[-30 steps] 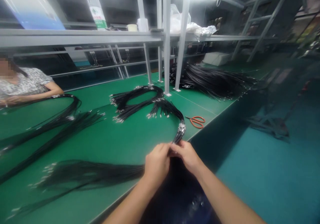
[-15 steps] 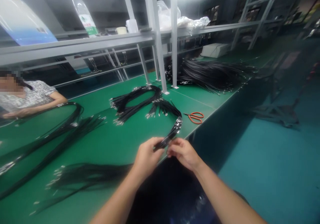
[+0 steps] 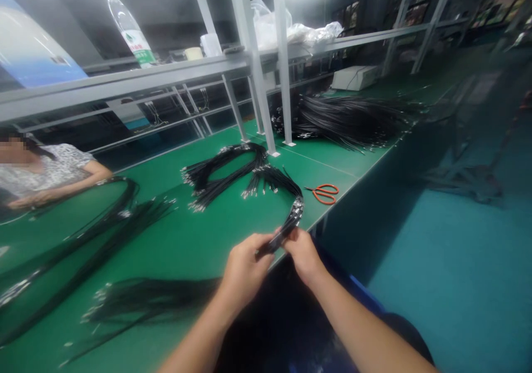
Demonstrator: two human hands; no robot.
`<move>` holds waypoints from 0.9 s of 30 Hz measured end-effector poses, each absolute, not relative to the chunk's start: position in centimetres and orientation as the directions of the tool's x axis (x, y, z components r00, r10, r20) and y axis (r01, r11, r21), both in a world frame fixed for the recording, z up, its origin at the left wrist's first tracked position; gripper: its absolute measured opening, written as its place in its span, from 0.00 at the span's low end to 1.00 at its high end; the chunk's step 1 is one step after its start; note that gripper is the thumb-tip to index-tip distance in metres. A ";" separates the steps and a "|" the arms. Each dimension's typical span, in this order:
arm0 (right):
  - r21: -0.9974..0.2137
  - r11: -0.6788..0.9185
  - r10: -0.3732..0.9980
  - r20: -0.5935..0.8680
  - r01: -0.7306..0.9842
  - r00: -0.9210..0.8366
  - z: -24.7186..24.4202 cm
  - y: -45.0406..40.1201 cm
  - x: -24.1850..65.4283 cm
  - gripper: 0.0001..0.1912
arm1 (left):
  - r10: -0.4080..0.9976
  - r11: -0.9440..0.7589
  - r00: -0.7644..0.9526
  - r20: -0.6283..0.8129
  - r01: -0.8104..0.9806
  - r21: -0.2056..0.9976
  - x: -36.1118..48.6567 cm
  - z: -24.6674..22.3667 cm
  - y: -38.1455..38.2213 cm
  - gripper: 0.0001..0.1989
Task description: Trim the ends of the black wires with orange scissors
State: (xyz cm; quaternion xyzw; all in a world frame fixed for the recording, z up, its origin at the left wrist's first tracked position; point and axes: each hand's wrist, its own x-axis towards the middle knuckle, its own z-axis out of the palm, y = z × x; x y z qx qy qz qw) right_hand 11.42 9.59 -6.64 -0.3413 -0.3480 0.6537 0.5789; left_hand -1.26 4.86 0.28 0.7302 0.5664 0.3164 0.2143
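A bundle of black cables (image 3: 296, 209) with silvery ends curves down to the front edge of the green table (image 3: 174, 251). My left hand (image 3: 248, 259) is closed around its near part. Close beside it, my right hand (image 3: 302, 251) reaches under the same bundle, its fingers closed and partly hidden by the cables. Orange-handled scissors (image 3: 325, 193) lie on the table to the right of the bundle. More black cables (image 3: 226, 176) form a loop behind. The bundle's tail runs past my left wrist toward loose cables (image 3: 153, 298) at the lower left.
A large cable pile (image 3: 344, 121) lies beyond the white shelf posts (image 3: 283, 68). Long cables (image 3: 100, 251) curve across the left side, near a seated person (image 3: 62, 168). A bottle (image 3: 131, 32) and plastic bags (image 3: 270, 26) sit on the shelf.
My right hand's fingers have moved from beside the bundle to underneath it. My left hand keeps its hold. The view has shifted slightly, and the seated person's hands have moved a little.
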 end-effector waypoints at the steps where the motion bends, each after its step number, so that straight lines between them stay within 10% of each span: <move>1: -0.842 -0.103 0.994 -0.063 -0.530 -0.093 -6.8 9.5 11.2 0.08 | 0.962 -0.267 0.160 0.220 0.703 0.659 -1.2 0.2 4.7 0.19; 14: -0.656 -0.376 0.900 -0.092 -0.654 -0.426 -6.6 7.1 13.4 0.15 | 0.967 -0.239 0.137 0.214 0.775 0.585 -0.4 -1.5 3.4 0.21; 27: -0.680 -0.363 0.901 -0.083 -0.637 -0.426 -5.7 6.8 13.2 0.10 | 0.989 -0.142 0.033 0.143 0.440 0.887 -1.3 -0.1 7.3 0.04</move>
